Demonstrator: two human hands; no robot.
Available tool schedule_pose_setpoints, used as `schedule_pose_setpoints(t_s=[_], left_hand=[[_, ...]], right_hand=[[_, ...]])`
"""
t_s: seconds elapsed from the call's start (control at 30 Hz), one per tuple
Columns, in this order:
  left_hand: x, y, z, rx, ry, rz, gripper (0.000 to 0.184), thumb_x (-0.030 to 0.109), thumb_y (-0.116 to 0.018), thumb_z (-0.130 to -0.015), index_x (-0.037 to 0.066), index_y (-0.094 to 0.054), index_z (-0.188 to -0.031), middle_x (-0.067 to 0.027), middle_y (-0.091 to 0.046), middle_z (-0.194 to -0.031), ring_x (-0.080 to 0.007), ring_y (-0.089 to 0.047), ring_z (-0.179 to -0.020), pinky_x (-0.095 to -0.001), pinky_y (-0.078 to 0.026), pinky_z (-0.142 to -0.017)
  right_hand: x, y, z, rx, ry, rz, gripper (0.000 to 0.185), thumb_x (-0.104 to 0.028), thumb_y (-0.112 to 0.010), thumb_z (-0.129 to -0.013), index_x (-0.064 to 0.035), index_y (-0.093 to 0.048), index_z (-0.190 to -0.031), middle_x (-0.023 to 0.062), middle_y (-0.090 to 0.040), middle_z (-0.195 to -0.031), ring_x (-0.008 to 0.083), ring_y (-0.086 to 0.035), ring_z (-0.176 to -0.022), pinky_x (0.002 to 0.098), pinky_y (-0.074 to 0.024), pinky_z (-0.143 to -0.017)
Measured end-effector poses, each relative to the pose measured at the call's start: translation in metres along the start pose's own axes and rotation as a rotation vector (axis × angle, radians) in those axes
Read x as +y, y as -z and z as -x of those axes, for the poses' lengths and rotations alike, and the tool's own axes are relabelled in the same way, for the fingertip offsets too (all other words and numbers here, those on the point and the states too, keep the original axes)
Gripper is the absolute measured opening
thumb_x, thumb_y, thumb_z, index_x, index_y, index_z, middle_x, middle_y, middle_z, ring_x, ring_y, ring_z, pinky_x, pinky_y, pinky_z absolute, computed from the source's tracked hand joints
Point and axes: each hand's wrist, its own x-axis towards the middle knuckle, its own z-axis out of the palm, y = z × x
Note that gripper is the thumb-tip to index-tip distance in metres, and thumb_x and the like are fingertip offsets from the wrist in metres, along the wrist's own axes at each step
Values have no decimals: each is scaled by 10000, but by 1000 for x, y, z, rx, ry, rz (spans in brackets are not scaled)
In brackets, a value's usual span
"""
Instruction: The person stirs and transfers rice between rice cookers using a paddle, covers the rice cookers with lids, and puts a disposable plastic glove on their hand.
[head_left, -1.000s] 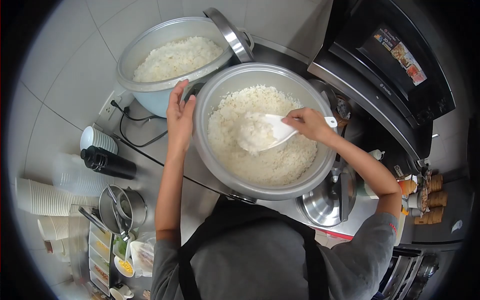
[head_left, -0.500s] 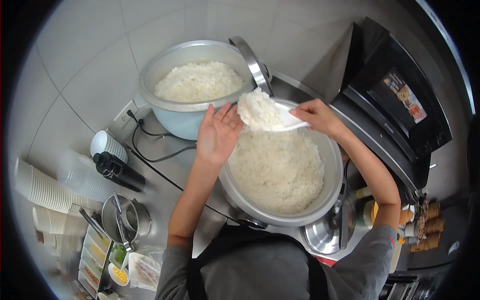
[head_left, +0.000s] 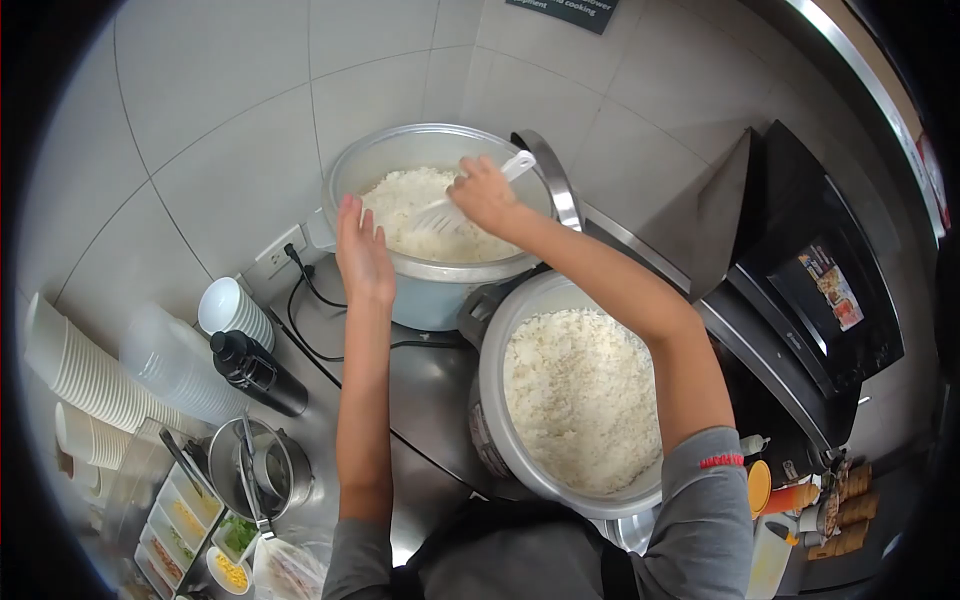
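My right hand [head_left: 484, 192] grips a white rice paddle [head_left: 519, 165] by its handle, its blade down at the rice [head_left: 400, 192] in the far cooker [head_left: 345, 165]. The blade's face is streaked with light marks. Beside that cooker's front left rim, my left hand [head_left: 364, 252] is held up with fingers stretched out and nothing in it. A nearer cooker [head_left: 492, 385], also holding white rice [head_left: 580, 400], stands below my right forearm.
Black power cords [head_left: 330, 352] run over the steel counter from a wall outlet [head_left: 278, 254]. On the left are a black bottle [head_left: 258, 372], white bowls [head_left: 235, 310], stacked cups [head_left: 90, 370] and a metal pot [head_left: 258, 470]. A black appliance [head_left: 800, 290] stands on the right.
The paddle, earlier loaded with rice over the near cooker, has moved away and left into the far cooker. My left hand has shifted left. The camera view has shifted too.
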Motion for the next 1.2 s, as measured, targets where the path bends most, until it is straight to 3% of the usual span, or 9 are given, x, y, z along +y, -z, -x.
schedule_pose_setpoints(t_s=[0.03, 0.13, 0.23, 0.33, 0.47, 0.67, 0.93, 1.13, 1.2], left_hand=[[2, 5, 6, 18, -74, -89, 593, 297, -461, -928, 48, -236, -1417, -150, -278, -1445, -286, -201, -1369, -383, -135, -1111], [-13, 33, 2, -216, -559, -954, 392, 179, -541, -885, 51, -492, -1252, -151, -466, -1309, -323, -355, -1279, -424, -233, -1075], [-34, 39, 16, -352, -633, -1146, 222, 123, -631, -811, 39, -620, -1016, -153, -557, -1164, -354, -446, -1176, -484, -299, -1021], [-46, 44, 26, -415, -755, -1334, 180, 127, -668, -776, 33, -629, -925, -155, -569, -1116, -371, -446, -1165, -518, -295, -1012], [-48, 47, 27, -388, -755, -1273, 192, 119, -693, -742, 26, -623, -894, -131, -542, -1071, -363, -452, -1122, -536, -300, -1007], [-49, 42, 27, -342, -739, -1233, 185, 95, -704, -713, 29, -612, -859, -93, -469, -939, -311, -463, -975, -536, -316, -1003], [-47, 40, 28, -332, -741, -1270, 200, 116, -708, -708, 45, -615, -870, -84, -466, -907, -285, -467, -933, -530, -334, -992], [-39, 39, 29, -357, -741, -1381, 200, 160, -706, -714, 80, -614, -872, -64, -474, -897, -258, -478, -958, -536, -250, -1048], [-35, 39, 28, -361, -791, -1428, 199, 181, -708, -711, 88, -607, -855, -56, -489, -925, -258, -475, -1006, -563, -207, -1054]], right_hand=[[-9, -8, -3, -27, 42, -52, 150, -193, -540, -787, -147, -683, -787, 31, -661, -744, 201, -478, -1047, 377, -321, -831], [-8, -40, -18, -68, 34, -92, 170, -201, -527, -798, -150, -690, -789, 19, -666, -769, 198, -464, -1045, 382, -297, -880], [3, -63, -47, -11, -64, -68, 171, -200, -527, -802, -151, -691, -794, 8, -665, -775, 193, -469, -1020, 383, -285, -911], [8, -74, -74, 5, -110, 53, 163, -205, -535, -802, -162, -692, -800, 6, -666, -782, 191, -476, -1007, 393, -286, -916], [17, -63, -85, 122, -149, 28, 118, -191, -566, -786, -155, -675, -813, 11, -651, -774, 195, -493, -980, 405, -316, -898], [-31, 18, -29, -8, 190, -322, 199, -289, -704, -684, -138, -668, -808, 19, -648, -767, 209, -490, -973, 399, -320, -868], [-23, -46, -85, 12, 27, -153, 211, -300, -704, -682, -125, -674, -795, 19, -653, -767, 193, -492, -971, 385, -327, -869], [7, -43, -98, 171, 38, 141, 208, -305, -710, -668, -132, -669, -777, 1, -650, -738, 183, -496, -965, 381, -327, -882], [24, -11, -75, 83, 121, -67, 123, -256, -666, -703, -135, -670, -723, -10, -649, -704, 173, -497, -946, 347, -326, -869]])
